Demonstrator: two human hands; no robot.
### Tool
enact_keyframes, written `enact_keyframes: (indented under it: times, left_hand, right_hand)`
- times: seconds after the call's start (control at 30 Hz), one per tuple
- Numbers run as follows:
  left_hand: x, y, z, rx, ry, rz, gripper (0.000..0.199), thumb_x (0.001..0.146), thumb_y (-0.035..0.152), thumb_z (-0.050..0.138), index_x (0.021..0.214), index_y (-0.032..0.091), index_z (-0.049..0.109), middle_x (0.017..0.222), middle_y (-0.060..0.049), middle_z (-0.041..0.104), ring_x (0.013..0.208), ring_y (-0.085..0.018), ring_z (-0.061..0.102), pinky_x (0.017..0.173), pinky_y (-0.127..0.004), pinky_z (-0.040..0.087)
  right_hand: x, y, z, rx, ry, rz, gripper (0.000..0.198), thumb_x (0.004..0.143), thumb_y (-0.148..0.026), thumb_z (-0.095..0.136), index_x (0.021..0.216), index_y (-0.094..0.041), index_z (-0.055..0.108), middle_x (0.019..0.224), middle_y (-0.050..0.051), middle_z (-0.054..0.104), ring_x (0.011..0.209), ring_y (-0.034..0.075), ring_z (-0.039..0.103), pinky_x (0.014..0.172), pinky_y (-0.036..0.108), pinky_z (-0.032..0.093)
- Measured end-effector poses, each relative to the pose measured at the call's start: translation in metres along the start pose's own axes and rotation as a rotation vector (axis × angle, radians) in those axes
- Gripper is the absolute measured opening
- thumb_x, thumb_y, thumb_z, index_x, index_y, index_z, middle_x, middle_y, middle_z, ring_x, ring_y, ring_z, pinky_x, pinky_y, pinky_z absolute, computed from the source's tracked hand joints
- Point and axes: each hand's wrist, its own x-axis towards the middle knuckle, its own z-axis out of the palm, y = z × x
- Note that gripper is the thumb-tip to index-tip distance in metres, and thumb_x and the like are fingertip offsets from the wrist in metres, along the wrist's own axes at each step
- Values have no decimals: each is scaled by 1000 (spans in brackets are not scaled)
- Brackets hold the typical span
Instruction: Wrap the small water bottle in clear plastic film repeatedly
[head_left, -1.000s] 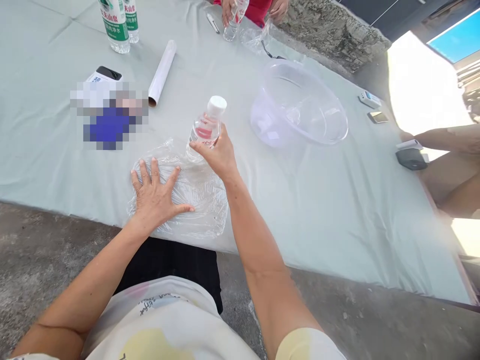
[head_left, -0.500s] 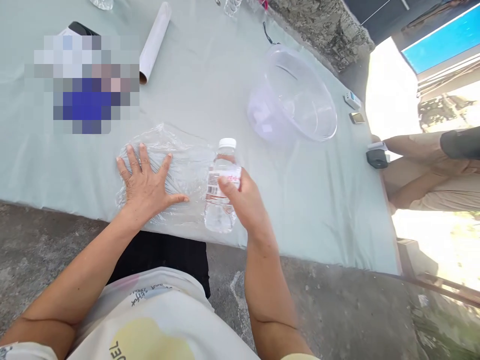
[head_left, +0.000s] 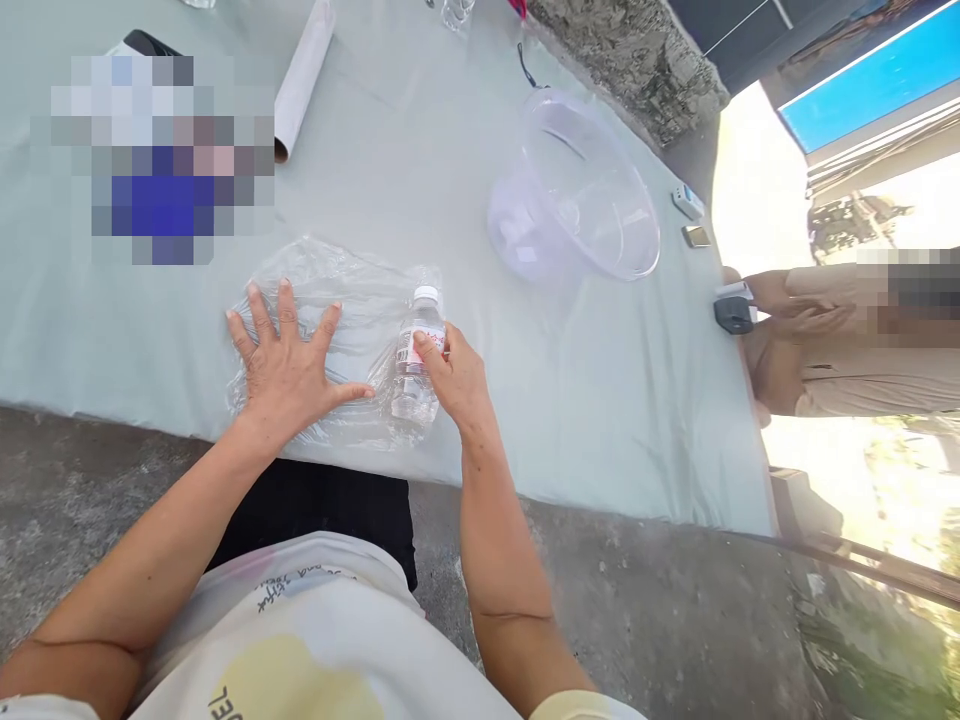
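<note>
My left hand (head_left: 285, 365) lies flat with fingers spread on a sheet of clear plastic wrap (head_left: 352, 290), pressing it to the table. A clear water bottle (head_left: 417, 385) with a white cap and a pink-and-white label is in my right hand (head_left: 459, 378). Thumb and fingers close round the bottle's label from the right side. The bottle is over the right end of the wrap, its cap pointing away from me. Wrinkles in the wrap run toward the bottle's lower part.
A cardboard-cored roll (head_left: 304, 80) lies further back on the cloth-covered table (head_left: 600, 400). Right of it, a translucent purple basin (head_left: 517, 220) rests tilted. Small boxes (head_left: 688, 202) sit near the right edge, where a person (head_left: 784, 340) sits with a black object. A blurred patch covers things at left.
My right hand has brought the bottle down and slightly left onto the right part of the wrap. My left hand stays spread on the sheet.
</note>
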Motion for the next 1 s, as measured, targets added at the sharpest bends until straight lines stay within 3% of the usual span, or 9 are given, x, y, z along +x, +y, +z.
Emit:
enact_keyframes:
  times: [0.13,0.37,0.47,0.53,0.6,0.67,0.83,0.9,1.0]
  left_hand:
    - [0,1,-1,7,-7,10,112,63,73,79,156,25,40,171,-20,2,150,-59,-6,111,-80,-4]
    - [0,4,-4,37,-19,-28,110,64,74,78,155,23,41,170,-23,7,151,-57,-4,113,-78,-1]
    - [0,4,-6,79,-44,-42,110,65,77,75,156,26,40,170,-22,9,152,-56,-3,113,-78,2]
    - [1,5,-7,103,-63,-54,109,65,78,73,156,28,39,170,-22,10,152,-55,-3,113,-78,4]
    - [1,6,-9,114,-73,-59,108,67,78,72,156,28,38,169,-21,11,152,-55,-3,112,-78,5]
    - [1,6,-10,110,-73,-54,106,69,78,71,157,28,37,169,-21,11,152,-55,-3,112,-78,5]
    - [-3,-2,-9,52,12,-41,89,80,71,64,155,29,39,170,-18,13,154,-51,1,116,-73,8]
    - [-4,-5,-8,25,52,-42,77,89,64,58,154,27,42,170,-18,14,156,-46,3,118,-69,10]
    - [-3,-8,-11,-9,72,-47,63,96,53,48,152,24,44,169,-17,16,157,-41,6,121,-64,11]
  right_hand:
    - [-2,-7,-4,62,51,19,40,90,-64,52,83,-24,54,74,-2,50,63,14,41,61,28,36]
    - [3,-10,9,-6,18,-14,40,94,-62,46,79,-24,50,75,-1,53,69,16,46,66,29,38]
    - [5,0,8,41,60,-6,48,96,-67,34,90,-25,57,85,2,61,76,18,53,71,31,42]
    - [3,10,4,66,161,61,51,97,-66,32,103,-24,61,98,5,65,83,19,58,76,33,45]
    - [-2,20,1,28,254,156,50,94,-62,41,115,-21,62,108,9,67,88,21,61,81,36,46]
    - [-11,29,0,-38,252,212,52,88,-59,52,120,-19,63,113,11,67,90,22,62,82,37,47]
    - [-36,34,10,-117,181,166,33,84,-50,58,97,-20,66,106,9,67,90,22,61,78,35,47]
    - [-42,32,14,-98,182,148,23,86,-43,56,84,-21,62,94,6,68,84,21,61,76,34,45]
    - [-46,28,18,19,185,162,20,89,-41,50,81,-23,56,80,1,66,71,18,59,67,31,43]
